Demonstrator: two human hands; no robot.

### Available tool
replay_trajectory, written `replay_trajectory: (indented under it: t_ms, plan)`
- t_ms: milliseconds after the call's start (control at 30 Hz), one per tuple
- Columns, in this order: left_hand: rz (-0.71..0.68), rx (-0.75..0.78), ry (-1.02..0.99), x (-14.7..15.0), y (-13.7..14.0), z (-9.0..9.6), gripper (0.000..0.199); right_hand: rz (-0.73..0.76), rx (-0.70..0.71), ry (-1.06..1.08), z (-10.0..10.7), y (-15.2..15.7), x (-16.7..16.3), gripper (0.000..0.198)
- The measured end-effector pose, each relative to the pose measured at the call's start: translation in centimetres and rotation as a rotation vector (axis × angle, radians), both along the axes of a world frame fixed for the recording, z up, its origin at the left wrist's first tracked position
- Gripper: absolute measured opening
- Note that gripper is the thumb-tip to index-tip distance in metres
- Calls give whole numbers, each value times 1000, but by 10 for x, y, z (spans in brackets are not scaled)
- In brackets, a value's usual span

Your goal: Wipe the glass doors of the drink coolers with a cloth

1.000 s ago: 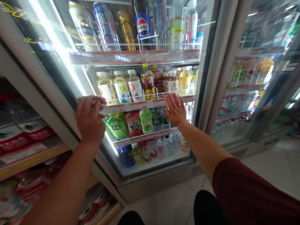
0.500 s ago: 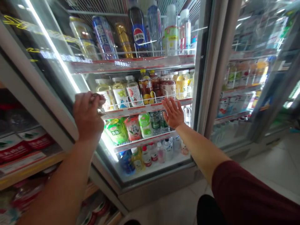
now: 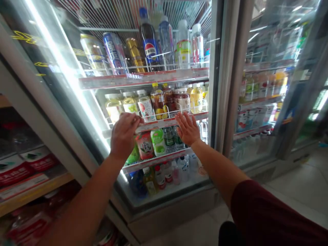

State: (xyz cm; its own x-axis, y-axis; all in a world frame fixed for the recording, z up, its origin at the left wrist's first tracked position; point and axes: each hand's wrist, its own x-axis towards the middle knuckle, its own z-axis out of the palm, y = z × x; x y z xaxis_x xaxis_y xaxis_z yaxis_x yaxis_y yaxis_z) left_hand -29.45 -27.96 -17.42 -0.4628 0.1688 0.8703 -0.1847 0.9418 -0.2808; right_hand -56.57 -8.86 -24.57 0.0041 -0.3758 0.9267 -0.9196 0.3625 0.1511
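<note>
My left hand (image 3: pixel 126 131) is closed in front of the glass door (image 3: pixel 164 196) of a drinks fridge, its fingers curled together. Whatever is pinched in it, if anything, is too blurred to name. Behind that hand stand a pale bottle with a green label (image 3: pixel 130 106) and a red-labelled drink (image 3: pixel 145 146), partly covered. My right hand (image 3: pixel 189 129) is open, fingers stretched and palm toward the glass, apparently resting on it. It overlaps the edge of the middle shelf (image 3: pixel 156 124), near green-labelled water bottles (image 3: pixel 169 138).
The upper shelf holds cans and a cola bottle (image 3: pixel 150 48). Small bottles (image 3: pixel 160 177) stand at the bottom. A metal door frame (image 3: pixel 229 78) separates a second fridge (image 3: pixel 258 102) on the right. To the left, a wooden shelf (image 3: pixel 38 191) carries red-and-white packs (image 3: pixel 28 165).
My left hand has moved right across the glass, from the door's left side to before the middle-shelf bottles. The view has tilted slightly up. My right hand stays open in about the same place.
</note>
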Motion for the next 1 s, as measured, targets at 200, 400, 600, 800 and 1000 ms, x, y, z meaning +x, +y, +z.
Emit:
replay_trajectory:
  t_ms: [200, 400, 600, 800, 1000]
  plan:
    - [-28, -43, 129, -24, 21, -20, 50, 7, 17, -12, 1, 0, 0, 58]
    - [-93, -133, -130, -21, 48, -85, 50, 3, 61, -35, 3, 2, 1, 61]
    - [-27, -51, 101, -45, 25, 25, 42, -4, 61, -33, 3, 2, 2, 59]
    - [-62, -103, 50, -50, 47, -46, 44, 6, 48, -36, 4, 2, 3, 58]
    - [-82, -184, -156, -47, 60, -78, 43, 3, 65, -47, 4, 3, 3, 58]
